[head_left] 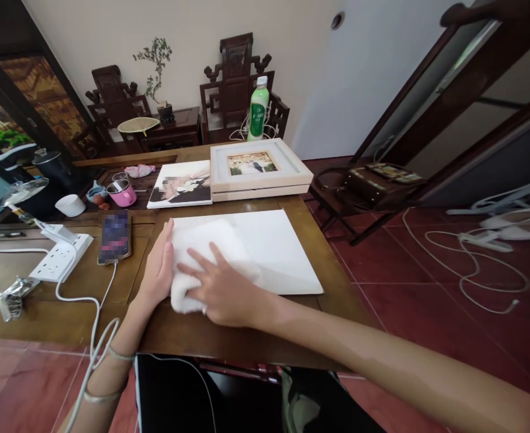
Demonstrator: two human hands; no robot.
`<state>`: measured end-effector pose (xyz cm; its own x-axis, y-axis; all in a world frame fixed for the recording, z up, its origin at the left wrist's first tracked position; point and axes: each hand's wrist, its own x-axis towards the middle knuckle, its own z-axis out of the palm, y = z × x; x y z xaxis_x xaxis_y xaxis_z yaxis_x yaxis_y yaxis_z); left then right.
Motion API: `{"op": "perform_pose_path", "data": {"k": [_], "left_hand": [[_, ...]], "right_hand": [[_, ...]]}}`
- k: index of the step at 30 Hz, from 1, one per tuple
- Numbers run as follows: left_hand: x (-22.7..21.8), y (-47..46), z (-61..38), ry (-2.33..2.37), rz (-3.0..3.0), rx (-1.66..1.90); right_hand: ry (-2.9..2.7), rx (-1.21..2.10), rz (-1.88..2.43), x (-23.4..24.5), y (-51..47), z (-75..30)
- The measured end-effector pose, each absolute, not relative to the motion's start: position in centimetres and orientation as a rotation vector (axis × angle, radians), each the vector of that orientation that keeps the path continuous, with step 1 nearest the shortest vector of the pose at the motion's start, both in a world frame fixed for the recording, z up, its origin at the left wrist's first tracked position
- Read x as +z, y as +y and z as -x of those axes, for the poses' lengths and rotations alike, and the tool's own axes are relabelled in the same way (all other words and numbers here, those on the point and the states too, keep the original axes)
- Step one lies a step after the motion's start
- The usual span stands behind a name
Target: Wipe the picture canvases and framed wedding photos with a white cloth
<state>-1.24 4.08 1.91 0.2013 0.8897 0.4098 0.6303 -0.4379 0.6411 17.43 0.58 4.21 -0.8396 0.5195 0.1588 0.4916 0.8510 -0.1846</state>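
Note:
A plain white rectangular board (287, 255) lies flat near the front of the wooden table. On its left part rests a fluffy white cloth (229, 240), bunched and overhanging the board's near edge. My right hand (217, 285) presses down on this cloth from above, its fingers spread. Upright along the board's left edge, my left hand (159, 267) is held straight and flat, its palm side against the edge and the cloth. It grips nothing. The surface under the cloth is hidden.
Behind the board are a photo print panel (181, 183) and a framed picture on a box (260, 168), with a green bottle (259, 111) beyond. Leftward are a phone (114, 237), a power strip (62, 255), a pink mug (121, 193) and a white cable (96, 328) crossing my left forearm.

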Motion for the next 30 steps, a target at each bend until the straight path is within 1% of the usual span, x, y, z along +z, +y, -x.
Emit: {"op": "perform_pose_path", "data": {"k": [3,5,7,10,13,15,18,22,26,30], "left_hand": [[1.8,4.1,1.3,1.419,-2.167,1.027],[1.4,4.1,1.3,1.417,-2.238,0.884],[1.0,4.2,1.4,1.404,-2.348,0.703],[0.6,4.3,1.5,1.417,-2.473,0.548],[0.5,4.3,1.5,1.434,-2.504,0.541],[0.6,4.2,1.5,1.439,-2.502,0.543],[1.0,4.2,1.3,1.436,-2.513,0.553],[1.5,4.2,1.1,1.410,-2.543,0.529],[1.4,4.0,1.1,1.440,-2.521,0.505],[1.0,3.9,1.4,1.473,-2.482,0.498]], "right_hand": [[-2.906,0.372,0.596,5.4,-1.3,-19.3],[-2.902,0.473,0.682,6.2,-1.4,-20.8],[-2.850,0.518,0.888,6.8,-0.6,-22.2],[-2.736,0.467,1.178,6.7,2.1,-23.1],[-2.629,0.349,1.285,5.8,5.9,-21.9],[-2.553,0.309,1.270,5.2,8.2,-20.0],[-2.515,0.342,1.193,4.7,10.6,-16.7],[-2.577,0.327,1.091,4.9,11.2,-14.0],[-2.585,0.211,1.203,5.5,10.3,-15.6],[-2.564,0.187,1.410,5.9,9.1,-21.2]]}}
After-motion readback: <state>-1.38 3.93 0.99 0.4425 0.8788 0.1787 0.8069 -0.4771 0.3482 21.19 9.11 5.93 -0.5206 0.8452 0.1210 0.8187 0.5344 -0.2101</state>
